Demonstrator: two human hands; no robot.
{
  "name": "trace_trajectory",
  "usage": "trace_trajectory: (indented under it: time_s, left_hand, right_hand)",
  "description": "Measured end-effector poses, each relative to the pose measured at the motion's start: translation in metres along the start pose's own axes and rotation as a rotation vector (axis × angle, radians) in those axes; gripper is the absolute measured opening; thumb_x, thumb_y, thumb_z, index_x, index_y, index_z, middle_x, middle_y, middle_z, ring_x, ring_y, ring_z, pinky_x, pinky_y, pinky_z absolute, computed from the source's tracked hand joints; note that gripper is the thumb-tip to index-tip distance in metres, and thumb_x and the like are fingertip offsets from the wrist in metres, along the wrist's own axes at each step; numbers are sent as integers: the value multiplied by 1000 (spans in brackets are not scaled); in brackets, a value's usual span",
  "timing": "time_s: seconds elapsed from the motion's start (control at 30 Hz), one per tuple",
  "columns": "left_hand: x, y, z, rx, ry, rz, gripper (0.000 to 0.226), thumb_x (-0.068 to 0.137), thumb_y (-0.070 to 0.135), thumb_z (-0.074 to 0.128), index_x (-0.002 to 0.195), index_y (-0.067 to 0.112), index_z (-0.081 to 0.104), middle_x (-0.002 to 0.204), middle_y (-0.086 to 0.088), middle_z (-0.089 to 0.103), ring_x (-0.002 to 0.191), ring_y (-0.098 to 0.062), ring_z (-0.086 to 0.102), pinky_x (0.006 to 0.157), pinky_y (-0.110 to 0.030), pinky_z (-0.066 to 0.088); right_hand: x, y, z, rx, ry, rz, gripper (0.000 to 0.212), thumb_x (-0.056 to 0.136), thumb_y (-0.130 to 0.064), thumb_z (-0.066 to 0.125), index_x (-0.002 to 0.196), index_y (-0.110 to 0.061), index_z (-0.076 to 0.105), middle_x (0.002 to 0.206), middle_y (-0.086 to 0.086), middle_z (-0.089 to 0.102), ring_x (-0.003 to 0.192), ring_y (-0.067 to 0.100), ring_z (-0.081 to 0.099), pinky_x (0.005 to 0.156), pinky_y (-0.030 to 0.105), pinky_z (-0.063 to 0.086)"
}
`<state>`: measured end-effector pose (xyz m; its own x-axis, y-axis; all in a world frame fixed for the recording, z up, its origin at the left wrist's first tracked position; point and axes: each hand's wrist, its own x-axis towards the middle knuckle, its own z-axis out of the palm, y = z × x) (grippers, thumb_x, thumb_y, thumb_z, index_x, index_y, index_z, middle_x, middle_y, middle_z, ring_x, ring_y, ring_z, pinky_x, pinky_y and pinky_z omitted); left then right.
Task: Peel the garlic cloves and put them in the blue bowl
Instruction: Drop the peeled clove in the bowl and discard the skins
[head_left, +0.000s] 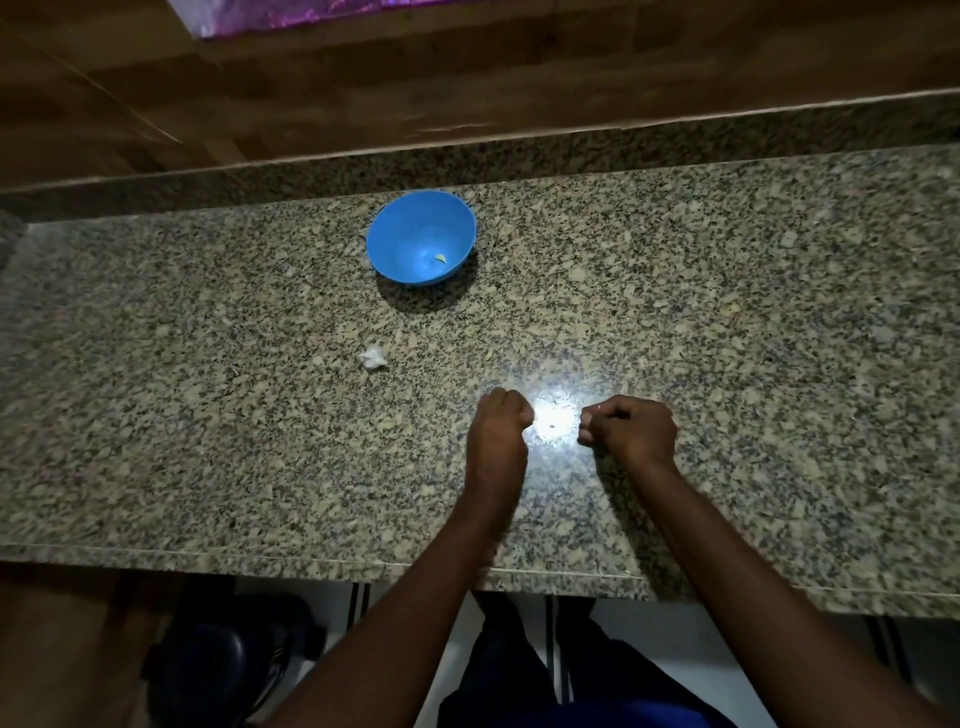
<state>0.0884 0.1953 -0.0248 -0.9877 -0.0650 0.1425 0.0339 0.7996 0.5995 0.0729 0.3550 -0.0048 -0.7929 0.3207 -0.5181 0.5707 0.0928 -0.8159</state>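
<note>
One small pale peeled garlic clove (440, 258) lies in the round blue plastic bowl (395, 228) near the speckled granite counter's (727, 312) back edge. Light and slippery, it likely suits a fingertip pinch. Left hand (498, 431) and right hand (631, 428) are curled near the front edge; contents can't be told.

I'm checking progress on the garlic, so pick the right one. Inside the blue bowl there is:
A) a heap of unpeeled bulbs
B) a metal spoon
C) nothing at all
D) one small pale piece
D: a single small pale piece, probably a peeled clove, lies near the bottom of the blue bowl; nothing else shows inside it.
</note>
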Motion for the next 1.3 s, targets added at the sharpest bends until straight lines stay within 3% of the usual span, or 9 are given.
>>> trace_trajectory:
  time_s: [0.17, 0.33, 0.53, 0.67, 0.87, 1.0, 1.1, 1.17, 1.3]
  left_hand:
    - [0, -17, -24, -239, 158, -341, 26, 83, -2, 60, 74, 22, 57, 79, 2, 60, 74, -15, 56, 67, -33, 46]
    - [18, -44, -48, -294, 184, -443, 18, 84, 2, 56, 72, 15, 61, 68, -4, 64, 62, -18, 60, 58, -30, 50]
    - [28, -57, -57, -64, 30, -267, 16, 82, -2, 68, 81, 13, 75, 86, -2, 68, 77, -13, 60, 71, -24, 43]
    - [10, -57, -54, 88, -3, -200, 25, 78, -9, 61, 69, 14, 66, 76, -3, 56, 66, -14, 50, 60, -34, 43]
    - [-6, -31, -39, -213, -19, -274, 17, 98, 8, 55, 102, -2, 67, 81, 9, 50, 67, 10, 50, 62, -5, 37]
    - [-6, -21, -26, -191, 18, -323, 18, 93, 27, 58, 81, 13, 54, 79, -3, 49, 68, -16, 45, 66, -42, 42]
    - [-13, -25, -24, -4, -77, -132, 7, 91, 1, 55, 90, 4, 61, 93, -14, 56, 86, -26, 48, 71, -40, 40]
    - [-13, -30, -25, 213, -62, -41, 15, 77, -6, 66, 80, 8, 60, 82, -10, 55, 76, -23, 49, 57, -34, 32]
    - [-7, -28, -26, 205, -16, -187, 20, 79, -7, 66, 71, 11, 61, 72, -6, 58, 62, -20, 52, 52, -31, 34]
  right_hand:
    - [-7, -1, 16, 56, -74, -14, 27, 80, 9, 75, 61, -9, 72, 77, 19, 74, 61, 34, 72, 68, 51, 62]
    - [-16, -3, 36, 114, -122, -9, 31, 80, 11, 75, 57, -9, 70, 78, 22, 73, 60, 36, 70, 66, 54, 62]
    - [-24, -2, 49, 92, -172, -10, 33, 79, 9, 76, 54, -12, 71, 74, 19, 73, 66, 40, 72, 68, 54, 62]
    - [-27, -2, 50, 109, -175, -5, 29, 79, 10, 76, 57, -8, 71, 79, 20, 74, 67, 42, 72, 68, 56, 61]
    - [-29, 1, 50, 101, -180, -2, 30, 79, 8, 77, 55, -10, 72, 78, 19, 74, 68, 43, 72, 70, 56, 61]
    - [-29, 0, 51, 106, -171, -2, 22, 79, 7, 78, 62, -5, 73, 78, 19, 74, 68, 42, 72, 68, 55, 61]
    - [-28, -1, 52, 109, -169, 17, 21, 78, 7, 79, 62, -6, 73, 78, 19, 74, 68, 41, 72, 69, 55, 61]
    - [-28, -2, 53, 108, -173, 27, 20, 78, 8, 79, 63, -5, 73, 78, 19, 74, 69, 41, 73, 69, 55, 61]
    - [-27, -5, 57, 115, -177, 42, 22, 77, 8, 79, 61, -5, 72, 78, 19, 74, 67, 41, 72, 68, 56, 61]
